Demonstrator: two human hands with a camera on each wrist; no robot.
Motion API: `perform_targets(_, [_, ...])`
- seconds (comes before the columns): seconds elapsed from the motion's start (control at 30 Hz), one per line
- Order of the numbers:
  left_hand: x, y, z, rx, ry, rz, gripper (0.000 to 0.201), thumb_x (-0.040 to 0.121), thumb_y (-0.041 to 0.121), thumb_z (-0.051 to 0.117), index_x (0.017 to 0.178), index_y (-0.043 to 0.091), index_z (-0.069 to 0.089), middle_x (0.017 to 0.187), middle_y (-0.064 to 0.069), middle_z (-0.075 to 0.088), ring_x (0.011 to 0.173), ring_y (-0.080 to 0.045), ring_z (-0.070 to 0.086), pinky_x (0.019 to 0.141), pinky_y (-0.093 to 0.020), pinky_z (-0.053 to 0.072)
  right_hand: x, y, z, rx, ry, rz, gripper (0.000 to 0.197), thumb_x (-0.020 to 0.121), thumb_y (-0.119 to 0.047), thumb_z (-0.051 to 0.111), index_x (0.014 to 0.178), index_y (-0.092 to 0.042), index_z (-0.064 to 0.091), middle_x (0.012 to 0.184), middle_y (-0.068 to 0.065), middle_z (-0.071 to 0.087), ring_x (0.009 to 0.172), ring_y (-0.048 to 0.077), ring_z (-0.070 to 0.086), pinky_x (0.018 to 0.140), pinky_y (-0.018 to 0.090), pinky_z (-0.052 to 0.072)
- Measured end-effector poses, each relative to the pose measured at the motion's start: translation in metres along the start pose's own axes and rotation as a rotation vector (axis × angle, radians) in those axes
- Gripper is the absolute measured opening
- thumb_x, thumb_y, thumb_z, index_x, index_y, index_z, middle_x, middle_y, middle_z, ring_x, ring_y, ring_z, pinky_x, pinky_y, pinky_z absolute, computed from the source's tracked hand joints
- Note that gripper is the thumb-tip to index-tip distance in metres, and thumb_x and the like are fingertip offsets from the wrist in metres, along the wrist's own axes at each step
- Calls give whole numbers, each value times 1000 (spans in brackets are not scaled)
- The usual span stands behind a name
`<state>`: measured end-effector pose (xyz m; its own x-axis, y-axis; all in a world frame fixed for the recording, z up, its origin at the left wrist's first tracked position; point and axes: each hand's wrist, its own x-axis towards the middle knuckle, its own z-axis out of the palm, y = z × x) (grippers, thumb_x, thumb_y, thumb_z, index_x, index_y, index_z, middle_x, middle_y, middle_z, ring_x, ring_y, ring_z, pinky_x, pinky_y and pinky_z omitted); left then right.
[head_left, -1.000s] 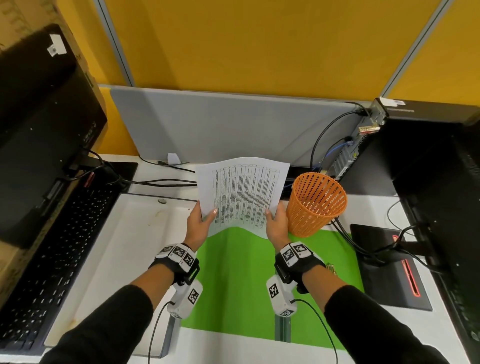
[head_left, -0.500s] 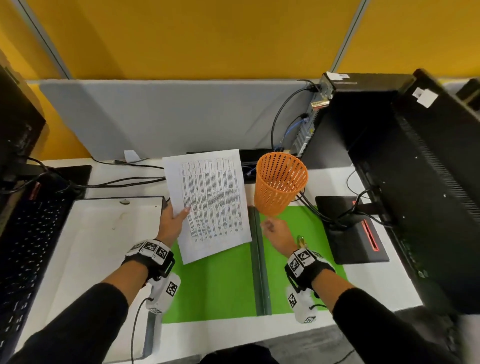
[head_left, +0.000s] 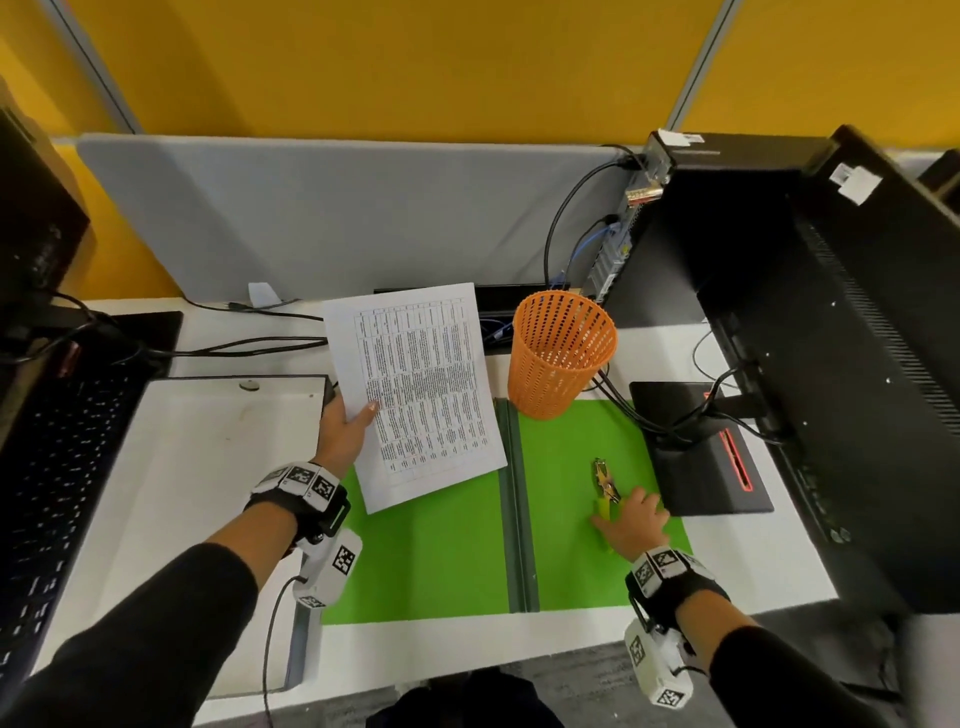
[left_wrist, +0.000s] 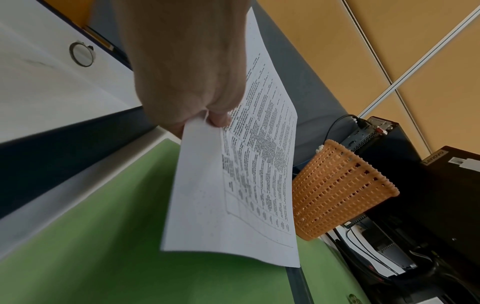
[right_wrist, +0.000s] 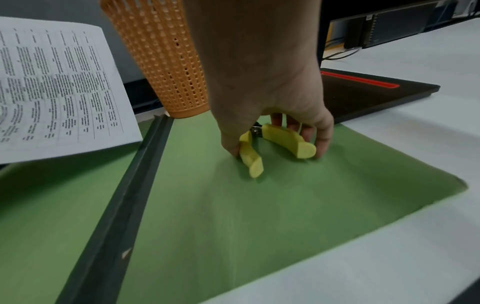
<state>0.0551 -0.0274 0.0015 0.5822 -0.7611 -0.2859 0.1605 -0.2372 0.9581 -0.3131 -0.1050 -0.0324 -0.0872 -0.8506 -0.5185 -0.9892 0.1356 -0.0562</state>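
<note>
Your right hand (head_left: 631, 522) is down on the right half of the green folder (head_left: 431, 561), thumb and fingers curled either side of the yellow-handled pliers (head_left: 603, 486). Their handles point at you, the nose away. Farther left, your left hand (head_left: 343, 431) pinches the printed sheet (head_left: 421, 389) by its edge above the folder. The orange basket (head_left: 561, 353) stands beyond, roughly in line with the nose.
</note>
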Motion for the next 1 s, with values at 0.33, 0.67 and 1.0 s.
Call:
perform_targets(0.33, [-1, 13, -15, -26, 38, 16, 37, 93, 4, 55, 129, 1, 51, 126, -16, 59, 108, -25, 60, 94, -40, 48, -13, -51, -6, 535, -38, -108, 55, 90, -30, 54, 123, 8, 33, 110, 16, 46, 91, 22, 50, 81, 40, 43])
perform_targets(0.67, [12, 53, -26, -16, 90, 80, 39, 93, 3, 53, 132, -4, 47, 131, -21, 55, 113, -29, 57, 97, -42, 47, -50, -157, -23, 879, -282, -453, 25, 86, -22, 60, 105, -13, 46, 89, -2, 51, 78, 11, 49, 68, 27, 39])
perform_targets(1.0, [21, 80, -33, -74, 144, 133, 41, 94, 5, 53, 134, -4, 45, 132, -20, 54, 118, -31, 55, 97, -40, 47, -80, -191, 9, 954, -570, -514, 20, 70, -3, 61, 75, -19, 50, 66, -1, 52, 56, 14, 52, 54, 26, 34])
